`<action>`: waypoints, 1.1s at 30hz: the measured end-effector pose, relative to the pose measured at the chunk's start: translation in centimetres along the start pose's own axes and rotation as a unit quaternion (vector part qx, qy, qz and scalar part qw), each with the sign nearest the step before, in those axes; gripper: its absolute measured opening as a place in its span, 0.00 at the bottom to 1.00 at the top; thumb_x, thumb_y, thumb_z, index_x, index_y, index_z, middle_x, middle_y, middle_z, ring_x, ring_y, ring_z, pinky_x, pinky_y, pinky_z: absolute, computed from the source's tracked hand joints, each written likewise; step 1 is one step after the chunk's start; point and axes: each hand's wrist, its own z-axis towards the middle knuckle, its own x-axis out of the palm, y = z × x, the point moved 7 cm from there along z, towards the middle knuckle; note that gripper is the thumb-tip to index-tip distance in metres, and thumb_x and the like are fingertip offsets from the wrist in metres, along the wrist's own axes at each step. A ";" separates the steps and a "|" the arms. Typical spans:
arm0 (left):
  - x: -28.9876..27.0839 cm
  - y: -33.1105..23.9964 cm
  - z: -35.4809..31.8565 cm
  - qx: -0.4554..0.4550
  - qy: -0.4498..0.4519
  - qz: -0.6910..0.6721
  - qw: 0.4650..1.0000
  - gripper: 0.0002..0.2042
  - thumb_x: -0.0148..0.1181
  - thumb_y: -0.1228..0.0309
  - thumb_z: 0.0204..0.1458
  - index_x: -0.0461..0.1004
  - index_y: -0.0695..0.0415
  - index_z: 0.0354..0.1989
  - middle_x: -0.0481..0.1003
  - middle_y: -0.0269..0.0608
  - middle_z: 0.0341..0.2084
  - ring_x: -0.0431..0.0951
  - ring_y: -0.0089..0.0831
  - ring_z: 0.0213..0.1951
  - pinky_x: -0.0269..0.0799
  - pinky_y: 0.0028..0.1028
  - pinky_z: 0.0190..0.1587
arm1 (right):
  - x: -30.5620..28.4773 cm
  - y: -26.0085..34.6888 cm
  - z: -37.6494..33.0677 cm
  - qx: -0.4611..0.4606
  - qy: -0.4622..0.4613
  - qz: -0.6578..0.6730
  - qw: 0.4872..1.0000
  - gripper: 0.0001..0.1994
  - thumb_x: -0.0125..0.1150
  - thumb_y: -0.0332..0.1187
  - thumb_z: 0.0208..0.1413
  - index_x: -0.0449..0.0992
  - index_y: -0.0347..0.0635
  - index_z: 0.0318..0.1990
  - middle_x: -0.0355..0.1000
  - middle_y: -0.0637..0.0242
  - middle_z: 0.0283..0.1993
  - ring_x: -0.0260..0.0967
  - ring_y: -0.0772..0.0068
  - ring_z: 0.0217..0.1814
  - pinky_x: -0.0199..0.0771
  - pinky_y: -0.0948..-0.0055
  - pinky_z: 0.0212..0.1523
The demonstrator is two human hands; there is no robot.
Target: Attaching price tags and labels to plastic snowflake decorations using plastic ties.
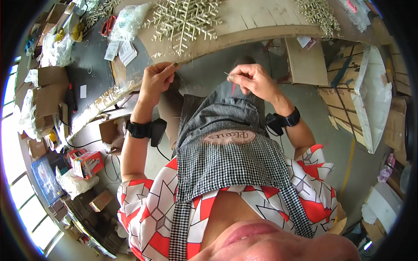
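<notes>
My left hand (pixel 157 81) is raised near the table's front edge, thumb and forefinger pinched together. What they hold, if anything, is too small to make out; a faint thin line shows close by. Over my lap, my right hand (pixel 254 81) pinches a thin, pale, needle-like piece (pixel 227 74) that juts out toward the left. The two hands are apart. Beyond them, a gold glittery snowflake ornament (pixel 184 21) lies on the cardboard-covered tabletop (pixel 257 19), touched by neither hand.
More glittery ornaments (pixel 320 17) lie at the far right. Red-handled scissors (pixel 108 26), a clear plastic bag (pixel 130 19) and white labels (pixel 127 53) rest at the far left. Cartons (pixel 50 100) crowd the left side; a large wrapped carton (pixel 348 87) stands right.
</notes>
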 end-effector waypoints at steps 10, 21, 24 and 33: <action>1.7 0.9 -1.7 0.038 -0.090 -0.027 0.995 0.11 0.57 0.66 0.54 0.78 0.63 0.32 0.66 0.27 0.12 0.58 0.11 0.14 0.48 0.15 0.15 | 4.0 0.7 2.7 -0.003 0.033 -0.009 0.999 0.07 0.56 0.29 0.56 0.75 0.35 0.30 0.67 0.75 0.19 0.60 0.89 0.15 0.59 0.85 0.16; 6.5 1.4 0.1 0.056 -0.041 -0.086 0.994 0.10 0.59 0.67 0.53 0.78 0.61 0.27 0.67 0.27 0.11 0.58 0.12 0.13 0.49 0.16 0.15 | 3.2 2.5 1.0 -0.040 -0.002 -0.055 0.998 0.08 0.57 0.29 0.55 0.74 0.34 0.27 0.66 0.74 0.17 0.56 0.88 0.16 0.57 0.82 0.16; 6.1 1.6 -0.1 0.062 -0.006 -0.085 0.994 0.10 0.57 0.67 0.55 0.77 0.60 0.28 0.63 0.24 0.12 0.54 0.11 0.13 0.45 0.15 0.15 | 2.6 2.4 1.4 -0.039 -0.001 -0.082 0.996 0.07 0.57 0.28 0.55 0.74 0.34 0.27 0.66 0.75 0.17 0.57 0.88 0.16 0.57 0.82 0.16; 4.7 2.4 -1.8 0.034 0.010 -0.042 0.998 0.09 0.57 0.67 0.55 0.77 0.60 0.31 0.64 0.25 0.13 0.53 0.10 0.13 0.43 0.15 0.14 | 3.7 1.5 3.7 -0.038 -0.004 -0.110 0.993 0.09 0.58 0.30 0.54 0.74 0.34 0.26 0.65 0.73 0.15 0.58 0.86 0.16 0.58 0.80 0.17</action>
